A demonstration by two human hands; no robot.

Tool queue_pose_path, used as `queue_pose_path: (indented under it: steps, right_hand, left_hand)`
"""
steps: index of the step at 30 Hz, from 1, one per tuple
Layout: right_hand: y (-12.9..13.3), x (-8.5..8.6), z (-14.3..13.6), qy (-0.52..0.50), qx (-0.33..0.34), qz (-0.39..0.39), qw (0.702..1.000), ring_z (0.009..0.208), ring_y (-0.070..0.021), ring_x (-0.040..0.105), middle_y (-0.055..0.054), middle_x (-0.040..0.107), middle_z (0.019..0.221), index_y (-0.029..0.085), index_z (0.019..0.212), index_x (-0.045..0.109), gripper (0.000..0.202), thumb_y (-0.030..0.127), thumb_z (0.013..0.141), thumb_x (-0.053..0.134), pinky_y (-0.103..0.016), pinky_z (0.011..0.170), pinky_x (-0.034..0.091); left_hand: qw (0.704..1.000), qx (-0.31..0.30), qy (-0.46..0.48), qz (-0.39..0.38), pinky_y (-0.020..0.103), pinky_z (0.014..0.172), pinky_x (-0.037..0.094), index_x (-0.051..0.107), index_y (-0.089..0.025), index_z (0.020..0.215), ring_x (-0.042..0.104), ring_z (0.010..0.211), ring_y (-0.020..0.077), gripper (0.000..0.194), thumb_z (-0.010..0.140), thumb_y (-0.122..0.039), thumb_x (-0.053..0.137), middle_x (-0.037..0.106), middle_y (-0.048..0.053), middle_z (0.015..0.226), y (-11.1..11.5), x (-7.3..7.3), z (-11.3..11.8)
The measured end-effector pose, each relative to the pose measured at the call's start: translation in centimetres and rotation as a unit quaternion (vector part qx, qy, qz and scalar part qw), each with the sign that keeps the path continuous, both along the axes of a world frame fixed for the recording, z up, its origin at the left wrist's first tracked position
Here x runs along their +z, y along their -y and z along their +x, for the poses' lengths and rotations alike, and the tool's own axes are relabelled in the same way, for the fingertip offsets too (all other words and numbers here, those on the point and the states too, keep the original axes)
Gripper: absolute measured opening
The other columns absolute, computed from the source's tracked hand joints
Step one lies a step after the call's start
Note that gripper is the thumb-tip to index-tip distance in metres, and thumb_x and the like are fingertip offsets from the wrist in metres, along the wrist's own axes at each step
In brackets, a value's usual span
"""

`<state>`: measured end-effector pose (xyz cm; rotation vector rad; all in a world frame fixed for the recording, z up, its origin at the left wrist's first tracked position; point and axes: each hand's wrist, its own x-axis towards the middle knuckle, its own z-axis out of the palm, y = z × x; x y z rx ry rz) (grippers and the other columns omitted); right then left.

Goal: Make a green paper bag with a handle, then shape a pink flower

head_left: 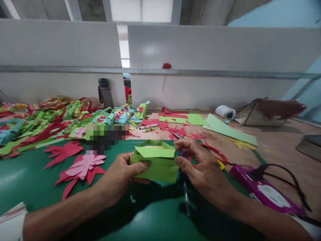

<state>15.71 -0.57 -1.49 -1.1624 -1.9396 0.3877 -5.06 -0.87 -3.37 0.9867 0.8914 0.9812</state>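
At the centre of the frame I see the fingers (144,164) of my left hand (120,175) clamped on the left edge of one folded green paper piece (156,160), thumb on its front face. The right hand (200,167) pinches the piece's right edge, thumb and forefinger closed on it. The piece is held just above the green mat (37,180) on the counter (276,147).

Just behind the right hand lies one pair of red-handled scissors (215,152), partly hidden. At lower right sits one purple device (263,189) with a black cord. At left on the mat I count two cut paper flowers: one red (62,150), one pink-on-red (84,167). Beyond them, upper left, a heap of coloured paper strips (42,124), too many to count. Near the middle lies one white marker (148,127), with one dark bottle (104,92) against the partition. At right are one white tape roll (225,111) and two flat green sheets (185,118).
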Motion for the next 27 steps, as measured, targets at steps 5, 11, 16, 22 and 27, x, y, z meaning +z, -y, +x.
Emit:
queue_pose_path:
  steps: [5, 11, 16, 22, 27]
  right_hand:
    - [-0.2, 0.5, 0.2, -0.016, 0.041, -0.07, 0.997, 0.083, -0.0148, 0.059, 0.0, 0.063, 0.094, 0.024, 0.101, 0.057, 0.019, 0.032, 0.089, 0.044, -0.028, 0.074, 0.045]
    - [-0.4, 0.3, 0.0, -0.021, 0.05, -0.07, 0.996, 0.085, -0.0134, 0.059, 0.001, 0.065, 0.092, 0.021, 0.095, 0.06, 0.014, 0.02, 0.083, 0.052, -0.026, 0.077, 0.044]
    - [-0.3, 0.0, -0.4, 0.021, 0.057, 0.008, 0.998, 0.084, -0.0145, 0.057, -0.001, 0.063, 0.088, 0.019, 0.087, 0.059, 0.009, 0.014, 0.08, 0.054, -0.028, 0.076, 0.044]
    - [-0.3, -0.5, -0.6, 0.066, 0.033, 0.103, 0.992, 0.085, -0.0197, 0.056, -0.005, 0.064, 0.087, 0.019, 0.086, 0.058, 0.009, 0.017, 0.078, 0.057, -0.038, 0.08, 0.043]
    - [-0.7, -1.1, -0.5, 0.085, 0.039, 0.128, 0.987, 0.08, -0.019, 0.056, -0.004, 0.064, 0.082, 0.018, 0.086, 0.058, 0.011, 0.012, 0.077, 0.057, -0.036, 0.076, 0.042]
  left_hand:
    - [1.0, -0.002, -0.016, -0.001, 0.027, 0.061, 0.054, 0.063, -0.015, 0.101, 0.065, 0.08, 0.0207, 0.029, 0.074, -0.025, 0.065, 0.068, 0.01, 0.098, 0.4, 0.0, 0.4]
    - [0.999, 0.004, -0.031, -0.011, 0.026, 0.062, 0.053, 0.064, -0.015, 0.097, 0.064, 0.079, 0.0183, 0.025, 0.074, -0.026, 0.066, 0.068, 0.008, 0.095, 0.4, -0.1, 0.6]
    - [1.0, 0.004, -0.02, -0.019, 0.025, 0.063, 0.052, 0.064, -0.014, 0.096, 0.063, 0.081, 0.0185, 0.025, 0.074, -0.026, 0.066, 0.067, 0.01, 0.096, 0.5, -0.1, 0.7]
    - [1.0, -0.011, 0.013, -0.009, 0.029, 0.071, 0.051, 0.062, -0.014, 0.1, 0.062, 0.087, 0.0206, 0.028, 0.074, -0.022, 0.066, 0.066, 0.01, 0.1, 1.0, -0.4, 0.8]
    - [0.999, -0.032, 0.014, -0.001, 0.034, 0.081, 0.048, 0.061, -0.014, 0.1, 0.062, 0.09, 0.0225, 0.029, 0.072, -0.02, 0.067, 0.066, 0.01, 0.1, 1.2, -0.6, 1.0]
